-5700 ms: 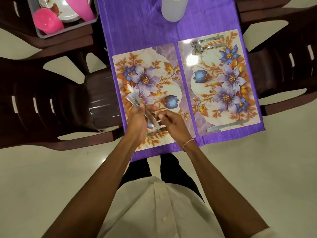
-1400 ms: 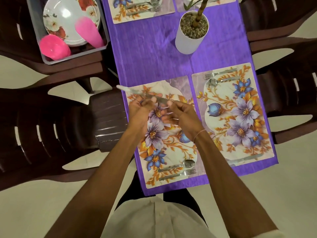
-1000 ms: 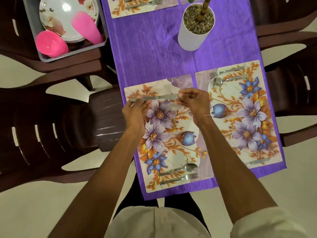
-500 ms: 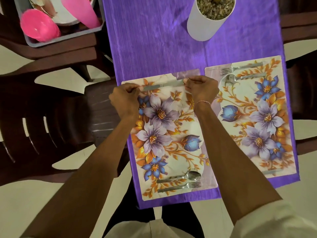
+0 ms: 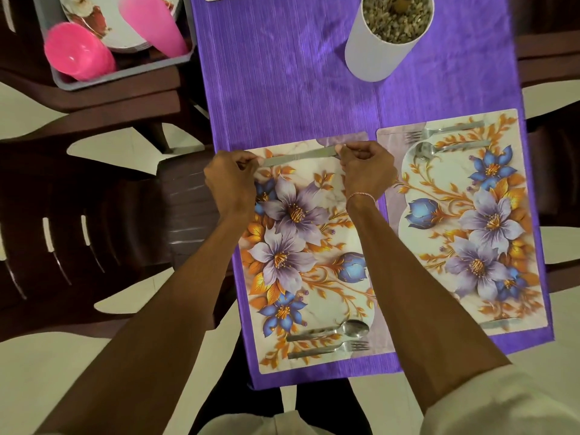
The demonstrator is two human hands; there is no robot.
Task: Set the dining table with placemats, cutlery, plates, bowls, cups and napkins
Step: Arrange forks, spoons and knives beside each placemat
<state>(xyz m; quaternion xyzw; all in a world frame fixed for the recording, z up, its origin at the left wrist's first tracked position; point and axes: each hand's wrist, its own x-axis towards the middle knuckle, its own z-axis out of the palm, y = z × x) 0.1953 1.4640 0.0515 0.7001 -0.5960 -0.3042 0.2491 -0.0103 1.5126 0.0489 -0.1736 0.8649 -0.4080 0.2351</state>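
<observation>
A steel knife (image 5: 298,155) lies along the far edge of the near floral placemat (image 5: 314,233). My left hand (image 5: 230,180) pinches its left end and my right hand (image 5: 367,171) pinches its right end. At that placemat's near edge lie a spoon (image 5: 332,330) and a fork (image 5: 329,349). The right placemat (image 5: 464,221) carries a fork (image 5: 439,132) and spoon (image 5: 445,148) at its far edge and a knife (image 5: 499,323) at its near edge.
A white pot of pebbles (image 5: 386,36) stands on the purple table runner (image 5: 282,83). On a chair at the far left, a grey tub (image 5: 125,73) holds a pink bowl (image 5: 77,51), a pink cup (image 5: 153,23) and floral plates (image 5: 103,20). Dark chairs (image 5: 78,233) flank the table.
Both hands carried the knife from above the placemat's middle to its far edge and lowered it flat there. A spoon and fork came to lie at the near edge since 5.7 s ago.
</observation>
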